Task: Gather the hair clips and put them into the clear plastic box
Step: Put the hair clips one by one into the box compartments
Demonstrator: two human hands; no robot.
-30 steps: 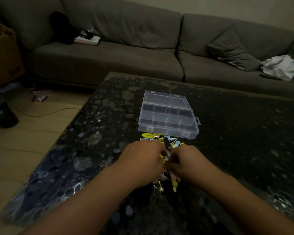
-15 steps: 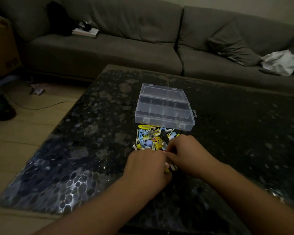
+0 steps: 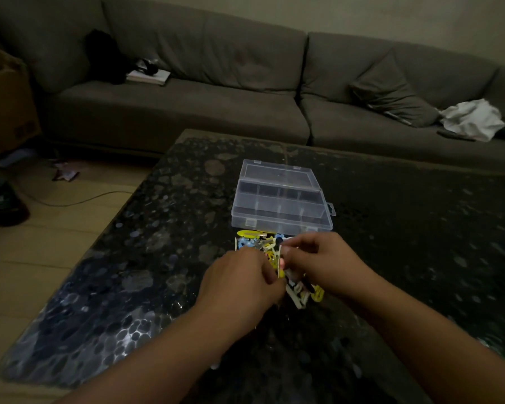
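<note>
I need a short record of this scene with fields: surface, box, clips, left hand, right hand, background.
surface: dark speckled table
box: clear plastic box, lid open, compartments look empty
clips: pile of hair clips on the table, just in front of the box
left hand: left hand on the pile, fingers curled into the clips
right hand: right hand on the pile, fingers curled among the clips
background: grey sofa

Bare room is left on the dark speckled glossy desk (image 3: pixel 405 228) to both sides of the open clear plastic compartment box (image 3: pixel 280 205). The way to that box is crowded by the heap of small coloured hair clips (image 3: pixel 260 243) just before it.
</note>
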